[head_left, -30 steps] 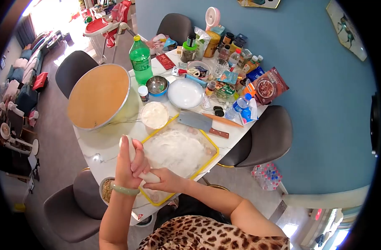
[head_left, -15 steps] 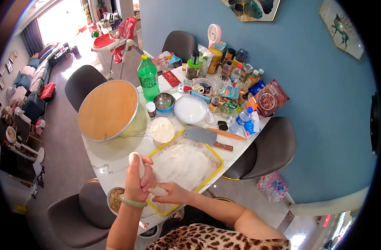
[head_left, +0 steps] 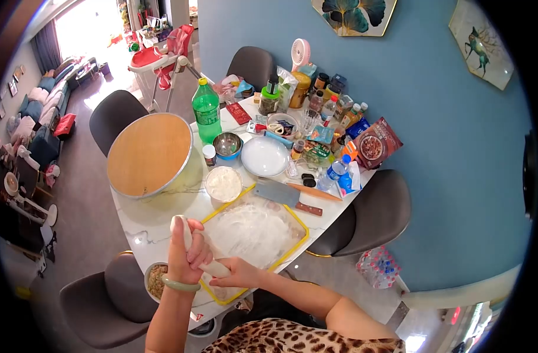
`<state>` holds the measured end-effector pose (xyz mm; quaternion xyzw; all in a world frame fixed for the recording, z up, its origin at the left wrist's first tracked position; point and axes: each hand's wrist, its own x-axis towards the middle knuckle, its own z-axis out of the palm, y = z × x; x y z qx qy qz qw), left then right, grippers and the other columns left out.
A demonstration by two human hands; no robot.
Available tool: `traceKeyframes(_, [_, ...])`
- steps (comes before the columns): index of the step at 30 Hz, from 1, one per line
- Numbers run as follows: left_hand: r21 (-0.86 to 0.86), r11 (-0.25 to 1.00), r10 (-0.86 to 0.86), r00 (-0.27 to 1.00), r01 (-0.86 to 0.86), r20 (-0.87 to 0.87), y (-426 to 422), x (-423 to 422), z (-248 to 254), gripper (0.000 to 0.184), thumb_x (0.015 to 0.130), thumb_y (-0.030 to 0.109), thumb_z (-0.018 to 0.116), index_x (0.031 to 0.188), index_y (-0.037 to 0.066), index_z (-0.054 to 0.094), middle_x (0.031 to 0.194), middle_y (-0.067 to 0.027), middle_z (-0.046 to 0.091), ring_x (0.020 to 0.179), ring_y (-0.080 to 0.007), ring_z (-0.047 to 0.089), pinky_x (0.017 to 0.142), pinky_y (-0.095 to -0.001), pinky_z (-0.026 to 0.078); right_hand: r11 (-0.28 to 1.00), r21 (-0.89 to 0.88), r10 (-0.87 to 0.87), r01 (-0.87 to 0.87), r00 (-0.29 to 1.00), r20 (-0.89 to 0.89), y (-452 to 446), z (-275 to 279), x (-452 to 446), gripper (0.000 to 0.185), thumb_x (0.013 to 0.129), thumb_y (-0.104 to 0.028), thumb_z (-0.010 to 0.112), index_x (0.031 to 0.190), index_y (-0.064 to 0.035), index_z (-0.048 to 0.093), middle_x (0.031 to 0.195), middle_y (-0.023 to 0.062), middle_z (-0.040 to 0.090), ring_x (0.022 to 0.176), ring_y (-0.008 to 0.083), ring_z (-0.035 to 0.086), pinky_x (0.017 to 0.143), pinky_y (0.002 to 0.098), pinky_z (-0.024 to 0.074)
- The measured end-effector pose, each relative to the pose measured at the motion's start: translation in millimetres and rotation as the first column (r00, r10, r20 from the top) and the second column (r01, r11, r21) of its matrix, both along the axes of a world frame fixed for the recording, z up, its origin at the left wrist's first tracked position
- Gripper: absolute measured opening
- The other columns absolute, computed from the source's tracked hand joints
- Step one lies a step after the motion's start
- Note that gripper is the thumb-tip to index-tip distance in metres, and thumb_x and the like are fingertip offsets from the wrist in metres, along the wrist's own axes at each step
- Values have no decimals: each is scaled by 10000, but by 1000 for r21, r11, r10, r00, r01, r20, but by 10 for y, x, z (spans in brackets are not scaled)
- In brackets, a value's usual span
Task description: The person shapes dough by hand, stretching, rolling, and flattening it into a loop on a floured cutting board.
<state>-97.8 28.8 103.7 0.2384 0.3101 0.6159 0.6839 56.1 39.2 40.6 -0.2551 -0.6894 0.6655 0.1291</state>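
Observation:
My left hand (head_left: 185, 250), with a pale green bangle at its wrist, is wrapped round a long roll of white dough (head_left: 215, 269). One end of the roll sticks up past the thumb; the other comes out below the fist. My right hand (head_left: 239, 273) grips that lower end between thumb and fingers. Both hands are above the near left side of a yellow-edged board (head_left: 307, 232), which is dusted with flour (head_left: 251, 226). Left of my left wrist stands a bowl with a brown crumbly mixture (head_left: 158, 280). A cleaver (head_left: 275, 192) lies across the board's far edge.
Beyond the board are a bowl of white flour (head_left: 224, 183), a white plate (head_left: 264, 156) and a green bottle (head_left: 206, 112). A large round vessel with a wooden top (head_left: 150, 156) stands at left. Several jars, packets and bottles crowd the far right. Chairs (head_left: 372, 215) surround the table.
The view has shifted slightly. My hands have moved a little to the left, both still gripping the dough.

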Motion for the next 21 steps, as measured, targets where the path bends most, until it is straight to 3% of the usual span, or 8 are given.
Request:
traceKeyframes(2, [-94, 996, 23, 980, -5, 195, 31, -50, -72, 479, 946, 515, 346, 998, 86, 553, 395, 76, 185, 294, -57, 147, 374, -223, 282, 991, 105, -77, 86, 994, -81, -73, -51, -12, 330, 809, -252, 670, 1005, -1, 586, 791, 76, 623, 736, 151, 593, 675, 299, 485])
traceKeyframes(4, [17, 994, -108, 929, 109, 354, 68, -67, 33, 526, 924, 551, 367, 1065, 74, 539, 479, 18, 406, 378, -93, 383, 458, -246, 417, 976, 171, -122, 133, 990, -71, 7, 59, -52, 320, 807, -237, 672, 979, 20, 588, 834, 89, 627, 765, 163, 594, 696, 305, 482])
traceKeyframes(6, [-194, 974, 151, 974, -118, 166, 8, 75, 218, 591, 905, 570, 390, 1137, 39, 502, 779, -112, 592, 679, -201, 585, 681, -317, 514, 974, 169, -118, 148, 977, -176, 91, 232, -177, 332, 791, -240, 687, 969, 21, 585, 858, 91, 628, 776, 169, 595, 697, 305, 482])
traceKeyframes(7, [64, 997, -45, 995, 40, 85, -47, -3, 128, 623, 897, 562, 415, 1168, 4, 466, 1076, -207, 558, 956, -299, 568, 877, -384, 475, 975, 156, -111, 158, 956, -272, 132, 338, -206, 344, 774, -243, 701, 960, 22, 583, 881, 93, 628, 787, 176, 596, 699, 305, 482])
traceKeyframes(12, [254, 967, 106, 936, -18, -336, -172, -93, 80, 450, 919, 491, 437, 999, 56, 519, 623, -62, 536, 593, -160, 534, 624, -295, 483, 992, 63, 122, -112, 977, -173, 147, 259, -183, 398, 711, -271, 740, 947, 16, 597, 893, 126, 638, 786, 208, 605, 695, 310, 480])
traceKeyframes(15, [26, 997, 81, 996, -79, -47, -161, -44, 106, 349, 946, 413, 432, 843, 93, 525, 410, 60, 258, 336, -55, 218, 410, -216, 301, 968, 214, 87, -132, 974, 209, 49, 6, -224, 324, 771, -243, 706, 984, -31, 584, 896, 84, 634, 832, 149, 587, 743, 292, 470])
traceKeyframes(19, [122, 993, -36, 965, 5, 258, -99, -158, 32, 381, 940, 436, 432, 941, 71, 542, 477, 30, 378, 414, -80, 358, 477, -228, 374, 920, 371, -183, 126, 975, 123, -75, -61, -274, 279, 782, -256, 703, 962, -55, 634, 863, 68, 662, 831, 135, 612, 736, 292, 474])
traceKeyframes(21, [-88, 981, 191, 951, -174, 245, -155, -31, 185, 446, 935, 456, 432, 1057, 38, 527, 602, -15, 491, 564, -123, 477, 581, -257, 432, 930, 309, -203, 200, 979, -21, -13, -41, -307, 288, 778, -263, 705, 955, -45, 641, 878, 60, 668, 840, 135, 615, 740, 293, 478])
